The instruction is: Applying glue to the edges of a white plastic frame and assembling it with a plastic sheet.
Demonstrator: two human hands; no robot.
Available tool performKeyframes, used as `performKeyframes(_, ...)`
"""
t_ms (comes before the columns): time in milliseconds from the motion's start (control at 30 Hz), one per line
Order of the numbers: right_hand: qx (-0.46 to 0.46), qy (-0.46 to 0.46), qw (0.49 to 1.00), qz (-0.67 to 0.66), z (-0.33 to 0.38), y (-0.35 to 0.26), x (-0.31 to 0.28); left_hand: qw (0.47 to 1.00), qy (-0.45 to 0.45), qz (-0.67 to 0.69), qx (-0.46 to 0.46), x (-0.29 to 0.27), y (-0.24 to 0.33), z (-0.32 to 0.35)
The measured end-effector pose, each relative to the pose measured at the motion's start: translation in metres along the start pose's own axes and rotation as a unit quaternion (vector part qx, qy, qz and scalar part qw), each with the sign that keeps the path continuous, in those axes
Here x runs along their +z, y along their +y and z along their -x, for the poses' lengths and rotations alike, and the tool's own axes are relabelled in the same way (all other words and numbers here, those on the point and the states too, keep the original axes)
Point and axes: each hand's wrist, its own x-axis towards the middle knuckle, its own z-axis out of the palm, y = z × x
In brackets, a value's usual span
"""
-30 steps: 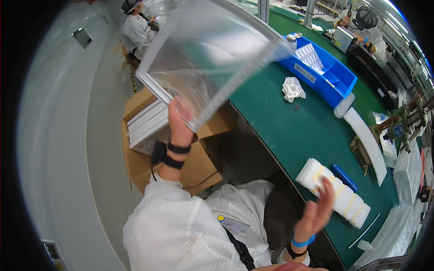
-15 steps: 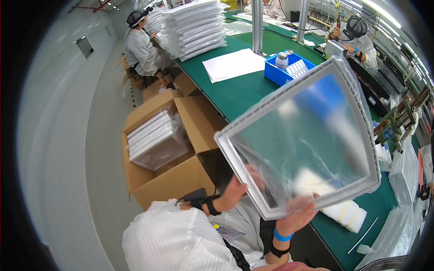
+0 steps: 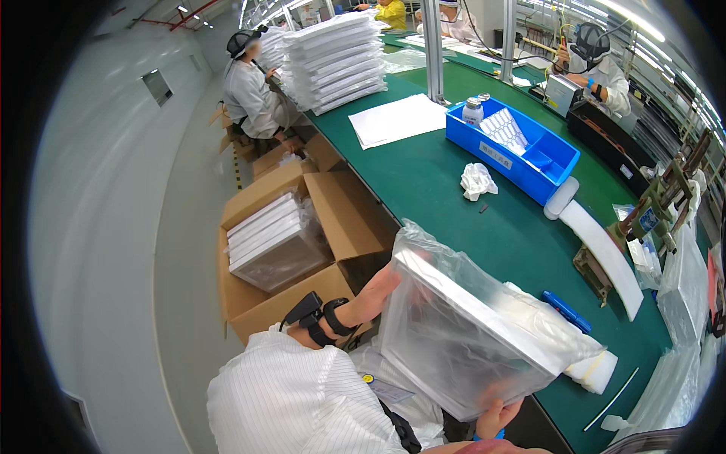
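Note:
A white-framed clear panel [image 3: 461, 340] in a loose clear plastic bag is held up tilted in front of me, over the bench's near edge. My left hand [image 3: 376, 293] grips its upper left side, the fingertips partly behind the plastic. At the lower right corner, my right hand [image 3: 499, 415] is closed on the panel, its fingers seen partly through the bag. Behind the panel, a white foam pad [image 3: 594, 372] lies on the green bench, next to a blue pen-like tool [image 3: 567, 312].
Left of the bench stands an open carton [image 3: 349, 219] with several bagged panels [image 3: 276, 246]. On the bench are a blue divided bin [image 3: 484, 147], crumpled tissue [image 3: 478, 181], white sheets [image 3: 397, 121], stacked bagged panels [image 3: 336, 64], a curved white strip [image 3: 609, 253] and a green metal press [image 3: 650, 216]. Co-workers sit farther off.
The panel has been lowered and tipped from facing me to a steep slant, uncovering the blue bin, tissue and curved strip. Both hands moved with it and still hold it.

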Motion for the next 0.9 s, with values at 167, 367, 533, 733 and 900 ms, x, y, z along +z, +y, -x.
performKeyframes(167, 0.032, 0.016, 0.998, -0.042, -0.031, -0.048, 0.004, 0.992, 0.021, -0.114, 0.057, 0.011, 0.022, -0.011)
performKeyframes(367, -0.043, 0.018, 0.998, -0.045, -0.078, -0.105, 0.033, 0.980, 0.018, -0.177, 0.085, 0.004, 0.064, -0.035)
performKeyframes(533, -0.033, -0.081, 0.996, 0.031, -0.096, -0.119, 0.050, 0.959, 0.004, -0.283, -0.005, 0.007, 0.090, -0.055)
performKeyframes(733, -0.078, -0.122, 0.986, 0.086, -0.109, -0.128, 0.078, 0.941, -0.134, -0.306, 0.049, 0.046, 0.098, -0.072)
performKeyframes(900, -0.086, -0.178, 0.970, 0.143, -0.103, -0.125, 0.091, 0.905, -0.237, -0.341, 0.091, 0.077, 0.093, -0.084)
